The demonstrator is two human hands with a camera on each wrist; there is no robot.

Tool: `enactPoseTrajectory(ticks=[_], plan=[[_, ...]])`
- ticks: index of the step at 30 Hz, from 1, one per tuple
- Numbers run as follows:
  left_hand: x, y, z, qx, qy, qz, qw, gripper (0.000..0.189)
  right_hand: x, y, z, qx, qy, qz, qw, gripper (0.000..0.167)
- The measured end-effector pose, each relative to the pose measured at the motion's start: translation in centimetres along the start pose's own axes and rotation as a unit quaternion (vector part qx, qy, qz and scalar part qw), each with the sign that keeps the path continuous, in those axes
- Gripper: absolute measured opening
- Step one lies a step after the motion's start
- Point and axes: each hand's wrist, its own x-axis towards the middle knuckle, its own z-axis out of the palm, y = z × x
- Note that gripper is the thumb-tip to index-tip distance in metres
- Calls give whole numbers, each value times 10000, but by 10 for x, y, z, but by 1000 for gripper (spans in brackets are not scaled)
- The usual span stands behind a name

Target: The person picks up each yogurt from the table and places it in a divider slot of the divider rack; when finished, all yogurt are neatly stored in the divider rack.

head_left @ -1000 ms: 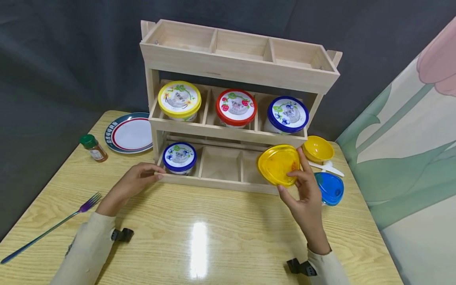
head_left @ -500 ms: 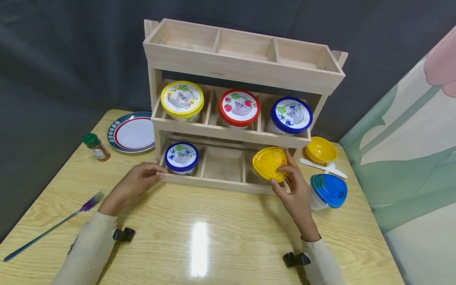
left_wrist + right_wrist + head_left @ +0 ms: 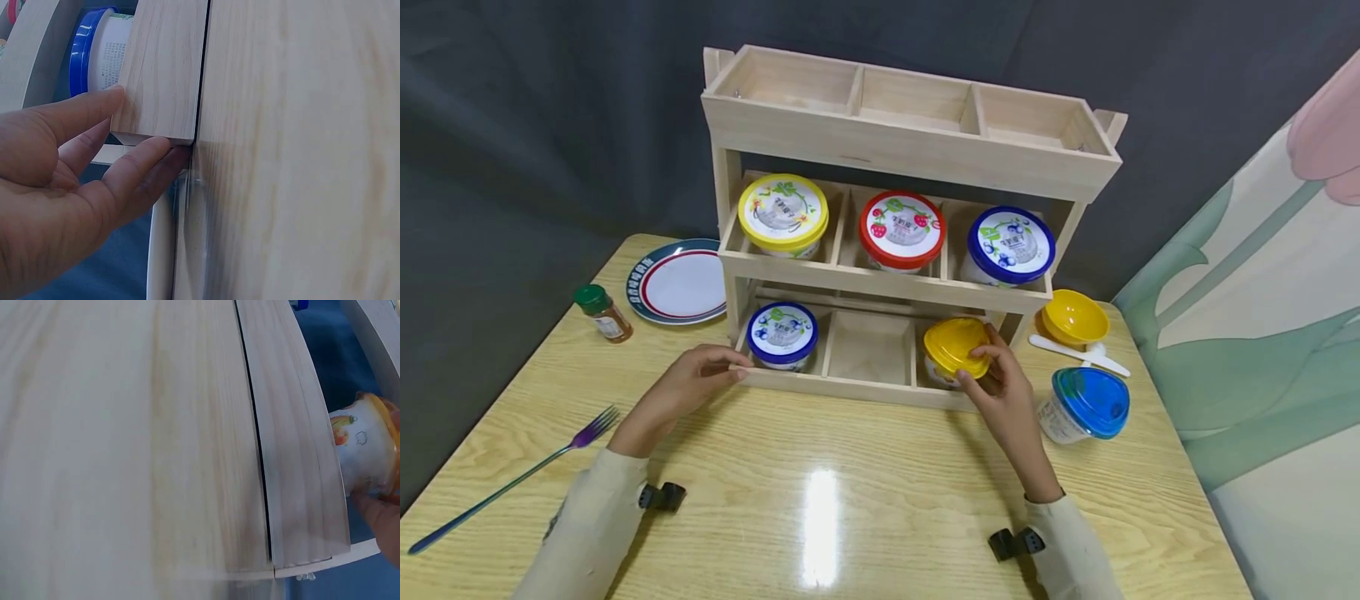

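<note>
My right hand (image 3: pixel 1003 396) holds a white cup with a rounded yellow lid (image 3: pixel 955 343), fingers and thumb around the lid's right side. That cup stands at the right compartment of the wooden rack's (image 3: pixel 880 387) lowest tier. In the right wrist view, the cup (image 3: pixel 362 447) shows behind the front board with fingers (image 3: pixel 378 519) below it. At the opposite end, my left hand (image 3: pixel 696 379) grips the lowest tier's front corner, its fingers (image 3: pixel 94 109) over the top edge and at the board's end. Close by sits a blue-lidded tub (image 3: pixel 782 332).
Yellow-lidded (image 3: pixel 783 212), red-lidded (image 3: pixel 902 229) and blue-lidded (image 3: pixel 1011 243) tubs fill the middle tier. At right are a yellow bowl (image 3: pixel 1075 317), white plastic cutlery (image 3: pixel 1078 354) and a blue-lidded cup (image 3: pixel 1086 404). A plate (image 3: pixel 681 283), spice jar (image 3: pixel 602 312) and fork (image 3: pixel 512 479) lie left.
My right hand has brought the yellow-lidded cup left and down into the lowest tier's right compartment, its lid tilting flatter. The left hand stays at the rack's corner.
</note>
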Motion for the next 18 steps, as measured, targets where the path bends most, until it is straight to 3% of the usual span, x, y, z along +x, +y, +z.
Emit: enactPoseTrajectory(ticks=[4, 11, 15, 18], plan=[[0, -1, 0, 3, 17, -19, 10000, 26, 1, 0, 1, -182, -77, 187, 9996, 30], [-1, 0, 1, -9, -19, -7, 10000, 27, -14, -8, -7, -1280, 48, 64, 9917, 50], [-1, 0, 1, -8, 0, 10, 10000, 27, -34, -21, -10, -1713, 156, -263, 9847, 48], [-3, 1, 1, 5, 6, 46, 10000, 28, -49, -30, -13, -2133, 306, -908, 9723, 47]])
